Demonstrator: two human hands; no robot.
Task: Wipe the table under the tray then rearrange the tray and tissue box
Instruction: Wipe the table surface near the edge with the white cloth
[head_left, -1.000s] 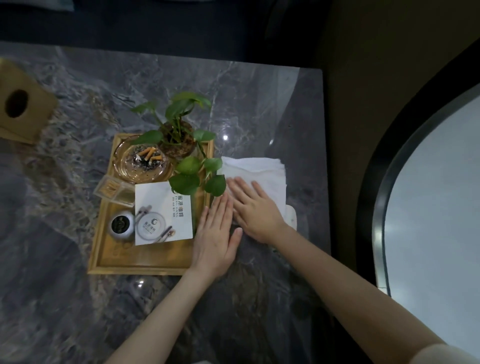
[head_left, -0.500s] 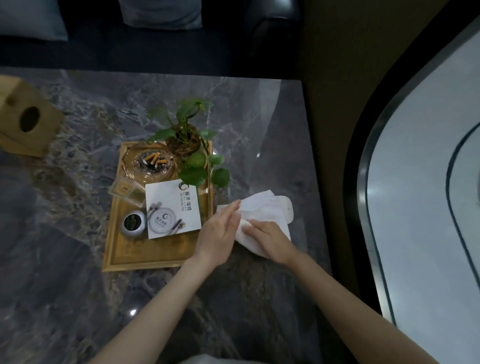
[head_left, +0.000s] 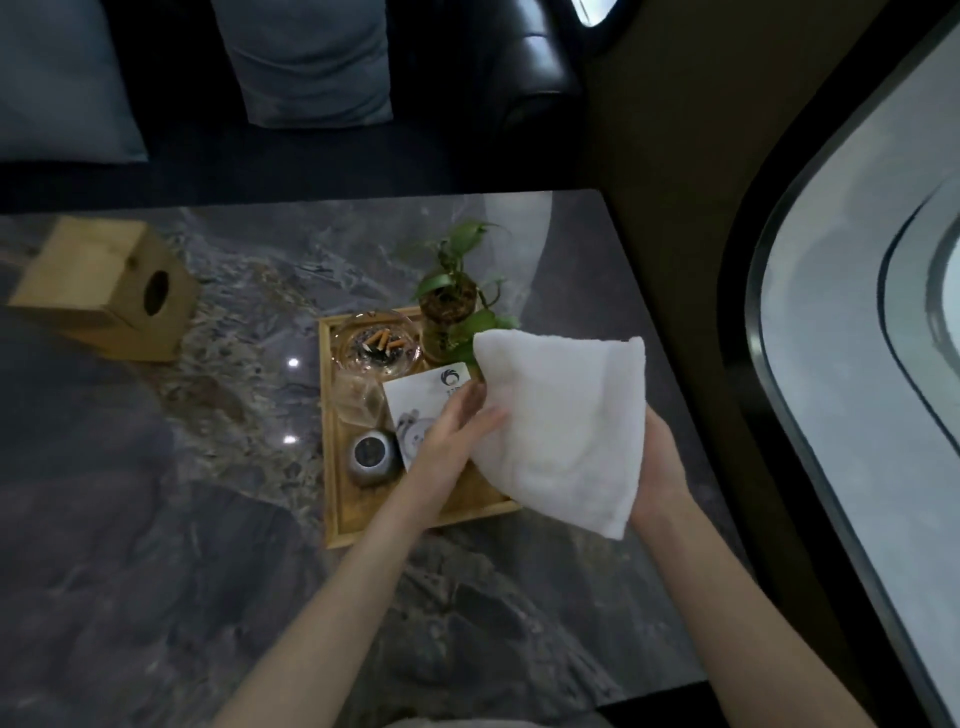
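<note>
Both hands, left hand (head_left: 457, 431) and right hand (head_left: 660, 462), grip the lifted cloth (head_left: 561, 426) above the tray (head_left: 363, 525) near the table's (head_left: 156, 519) right edge; refold it flat before wiping, tissue box (head_left: 104, 296) far-left.

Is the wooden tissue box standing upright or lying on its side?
On its side. The wooden tissue box rests tilted on the grey marble table, its round opening facing sideways, not up.

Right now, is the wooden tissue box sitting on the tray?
No, the wooden tissue box rests on the marble table, well left of the tray.
</note>
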